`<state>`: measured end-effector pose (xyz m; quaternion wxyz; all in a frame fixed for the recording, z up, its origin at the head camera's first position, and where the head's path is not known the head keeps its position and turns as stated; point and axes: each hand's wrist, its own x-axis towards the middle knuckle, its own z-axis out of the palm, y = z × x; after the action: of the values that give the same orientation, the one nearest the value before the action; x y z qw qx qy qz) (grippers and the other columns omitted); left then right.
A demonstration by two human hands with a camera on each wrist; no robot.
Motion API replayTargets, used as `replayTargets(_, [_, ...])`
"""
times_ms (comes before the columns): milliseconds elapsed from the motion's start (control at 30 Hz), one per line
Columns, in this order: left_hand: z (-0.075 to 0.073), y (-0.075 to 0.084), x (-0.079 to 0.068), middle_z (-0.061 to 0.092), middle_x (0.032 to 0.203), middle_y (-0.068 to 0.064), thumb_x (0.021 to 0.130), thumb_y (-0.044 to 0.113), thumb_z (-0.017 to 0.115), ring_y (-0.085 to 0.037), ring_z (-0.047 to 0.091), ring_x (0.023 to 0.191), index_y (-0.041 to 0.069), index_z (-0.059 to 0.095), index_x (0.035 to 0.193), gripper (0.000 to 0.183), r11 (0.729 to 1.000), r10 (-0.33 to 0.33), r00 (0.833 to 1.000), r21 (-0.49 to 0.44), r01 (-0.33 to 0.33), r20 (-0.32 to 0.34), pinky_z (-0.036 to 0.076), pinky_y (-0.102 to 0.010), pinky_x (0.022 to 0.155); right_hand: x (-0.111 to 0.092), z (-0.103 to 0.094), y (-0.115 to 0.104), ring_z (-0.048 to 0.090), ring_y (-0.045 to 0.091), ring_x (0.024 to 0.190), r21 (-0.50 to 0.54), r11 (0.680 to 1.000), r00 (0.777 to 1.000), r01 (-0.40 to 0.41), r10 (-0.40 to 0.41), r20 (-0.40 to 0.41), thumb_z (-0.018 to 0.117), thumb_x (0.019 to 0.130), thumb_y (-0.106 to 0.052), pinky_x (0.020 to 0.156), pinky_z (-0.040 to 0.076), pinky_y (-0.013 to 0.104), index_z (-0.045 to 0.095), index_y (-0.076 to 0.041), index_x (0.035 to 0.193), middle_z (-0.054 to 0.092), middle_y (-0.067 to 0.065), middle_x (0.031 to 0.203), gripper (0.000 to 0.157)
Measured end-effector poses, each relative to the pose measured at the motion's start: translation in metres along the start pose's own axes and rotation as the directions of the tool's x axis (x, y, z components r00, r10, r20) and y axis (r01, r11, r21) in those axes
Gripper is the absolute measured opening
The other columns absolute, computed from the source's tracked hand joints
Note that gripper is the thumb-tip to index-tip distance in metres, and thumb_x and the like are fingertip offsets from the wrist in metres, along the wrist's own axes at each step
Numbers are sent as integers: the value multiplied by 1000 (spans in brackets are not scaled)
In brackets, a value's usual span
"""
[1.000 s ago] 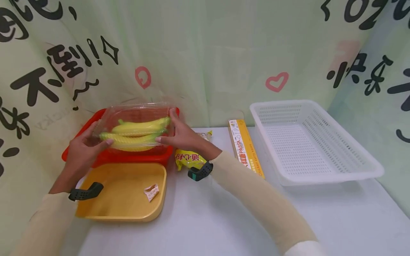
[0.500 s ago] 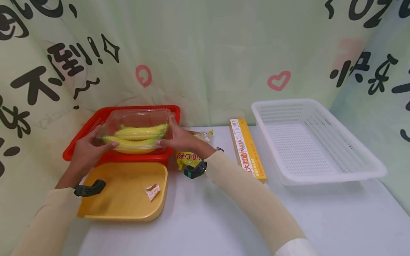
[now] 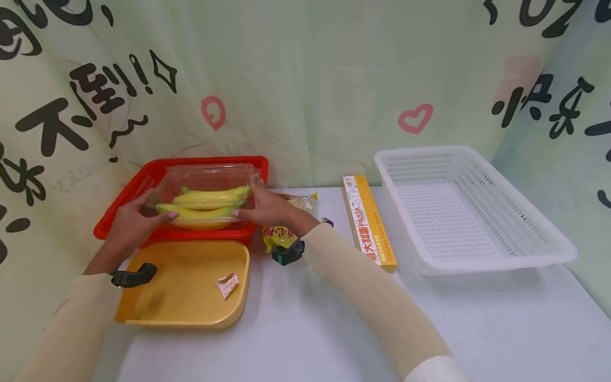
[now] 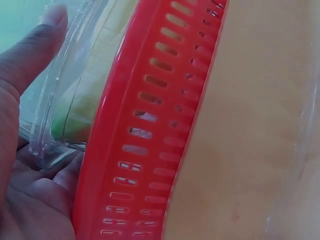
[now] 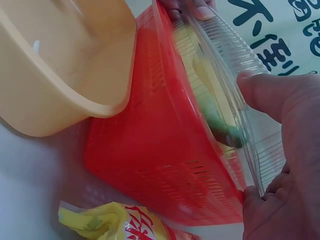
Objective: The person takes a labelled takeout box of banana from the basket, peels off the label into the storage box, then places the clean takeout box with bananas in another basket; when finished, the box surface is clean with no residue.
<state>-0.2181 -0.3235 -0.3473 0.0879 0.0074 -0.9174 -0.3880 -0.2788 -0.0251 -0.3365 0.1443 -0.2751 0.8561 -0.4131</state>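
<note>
Both hands hold a clear plastic box (image 3: pixel 205 174) with yellow, green-tipped bananas (image 3: pixel 210 198) showing through it. The box sits at the mouth of the red basket (image 3: pixel 101 225); whether it touches the basket floor is hidden. My left hand (image 3: pixel 136 220) grips the left end, its thumb over the near side. At the right end, my right hand (image 3: pixel 264 204) pinches the box between thumb and fingers. The right wrist view shows the right thumb (image 5: pixel 265 92) on the clear plastic and the fingers at its lower edge. In the left wrist view, the left fingers (image 4: pixel 45 190) lie beside the red rim.
Before the red basket stands a tan tray (image 3: pixel 181 286) with a small wrapped packet (image 3: pixel 227 285) in it. A yellow bag (image 3: pixel 277 235) lies partly behind my right wrist. Farther right are a long pasta box (image 3: pixel 368 223) and a white perforated basket (image 3: pixel 477 262).
Both hands have lowered the clear box toward the red basket and shifted it slightly right. In the last half second it has barely moved.
</note>
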Motion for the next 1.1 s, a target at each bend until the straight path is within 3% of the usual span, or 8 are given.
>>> replayTargets(167, [0,-1,5,55,128,-23,85,53,69,-38,52,108,14,37,149,81,1000,-22,1000,17,22,18,52,-17,69,3,-2,0,-1,16,147,-17,1000,1000,26,-26,-6,69,89,-33,115,19,39,-9,-12,156,-7,1,163,105])
replayTargets(333, [2,0,8,48,137,-25,85,53,69,-41,48,114,10,29,153,90,997,-33,999,64,32,28,56,-43,81,4,-3,3,0,16,147,-38,998,998,57,-57,-21,69,90,-31,116,17,36,-9,-11,156,-7,4,163,104])
replayTargets(467, [1,1,10,40,143,-29,85,53,69,-45,44,118,8,21,155,96,997,-40,998,64,38,44,48,-56,90,6,-3,3,16,17,144,-43,994,994,104,-105,-42,71,89,-28,114,25,34,4,-11,156,15,5,160,97])
replayTargets(600, [-1,1,11,45,137,-27,86,50,70,-42,44,115,4,32,149,88,993,-52,997,109,45,57,52,-53,86,10,-1,3,33,14,132,-38,989,988,141,-143,-53,75,87,-25,107,37,30,23,-16,151,38,2,145,82])
replayTargets(833, [-3,3,13,50,104,-20,85,53,69,-35,46,102,2,45,116,64,991,-52,992,130,37,113,53,-29,67,10,2,1,31,16,135,-52,990,989,131,-134,-63,74,88,-21,105,39,30,21,-15,153,35,3,149,84])
replayTargets(933, [-5,4,13,53,112,-24,86,53,68,-37,47,105,2,46,132,72,987,-74,989,152,54,126,56,-36,72,10,3,-2,27,17,139,-57,993,993,105,-108,-48,72,89,-23,107,36,31,11,-12,156,29,5,154,91])
replayTargets(1000, [-7,3,14,50,126,-29,86,54,67,-42,45,112,1,34,148,88,984,-89,985,167,65,145,55,-45,82,10,4,-4,21,18,143,-70,994,995,89,-92,-47,71,90,-24,110,32,32,5,-11,157,21,7,159,95])
replayTargets(1100, [-9,3,17,38,141,-34,86,54,67,-47,41,120,1,14,154,101,982,-105,978,177,73,181,48,-55,91,10,5,-4,18,20,144,-88,993,995,81,-86,-49,71,90,-26,111,30,35,6,-10,157,18,8,160,94])
